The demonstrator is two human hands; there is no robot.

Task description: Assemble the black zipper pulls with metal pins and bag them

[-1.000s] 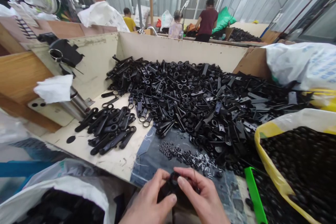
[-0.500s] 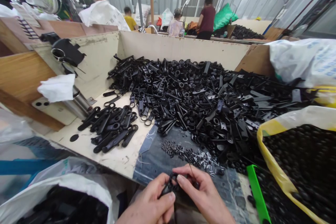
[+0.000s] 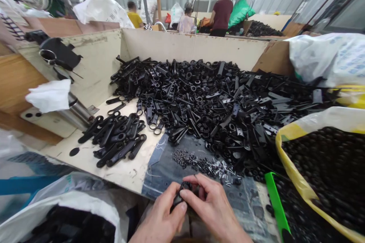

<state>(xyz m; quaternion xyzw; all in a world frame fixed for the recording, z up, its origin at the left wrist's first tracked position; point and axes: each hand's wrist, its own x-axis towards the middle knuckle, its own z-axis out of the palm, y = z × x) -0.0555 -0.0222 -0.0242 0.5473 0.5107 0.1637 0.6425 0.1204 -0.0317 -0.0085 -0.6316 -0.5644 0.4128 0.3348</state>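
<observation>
My left hand (image 3: 164,214) and my right hand (image 3: 209,207) meet at the near edge of the table, both pinched on one small black plastic part (image 3: 182,191) between the fingertips. They hover over a dark denim cloth (image 3: 168,167). Just beyond lies a scatter of small metal pins (image 3: 205,166). A big heap of black plastic parts (image 3: 211,102) fills the middle of the cream tray (image 3: 125,172). A smaller group of long black pieces (image 3: 115,138) lies to the left of my hands.
A yellow-rimmed bag of black round parts (image 3: 322,167) sits at right, with a green plastic piece (image 3: 275,205) beside it. A white bag (image 3: 74,216) is at lower left. A metal flask with tissue (image 3: 61,102) leans at left. Other people work at the far table (image 3: 221,11).
My hands have shifted slightly up and left while turning the black part between the fingers. The camera view dipped a little; the heaps have not moved.
</observation>
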